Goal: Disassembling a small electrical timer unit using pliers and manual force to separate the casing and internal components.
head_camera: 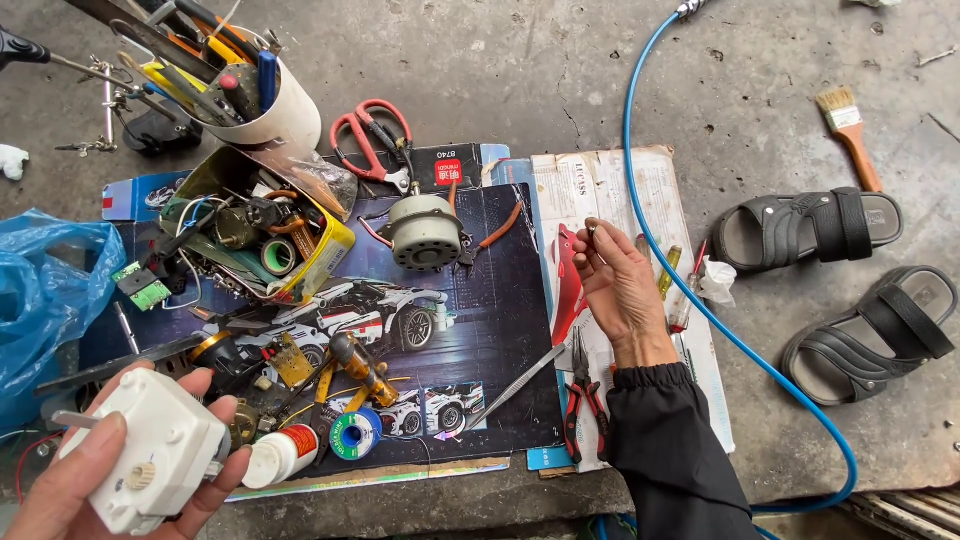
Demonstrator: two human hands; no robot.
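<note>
My left hand (70, 480) at the bottom left grips a white plastic box-shaped part (150, 445) with a small round shaft on its face. My right hand (620, 290), in a black sleeve, is raised over flattened cardboard (600, 185) and pinches a tiny dark metal piece (591, 229) between its fingertips. A small grey electric motor (425, 232) with red wires lies on the dark printed cardboard (490, 330) between the hands. Red-handled pliers (583, 395) lie just below my right wrist.
A white cup of tools (265, 105), red scissors (372, 135), a yellow box of parts (270, 240), a solder spool (355, 432) and a blue bag (45, 290) crowd the left. A blue hose (700, 300), black sandals (810, 225) and a paintbrush (852, 135) lie right.
</note>
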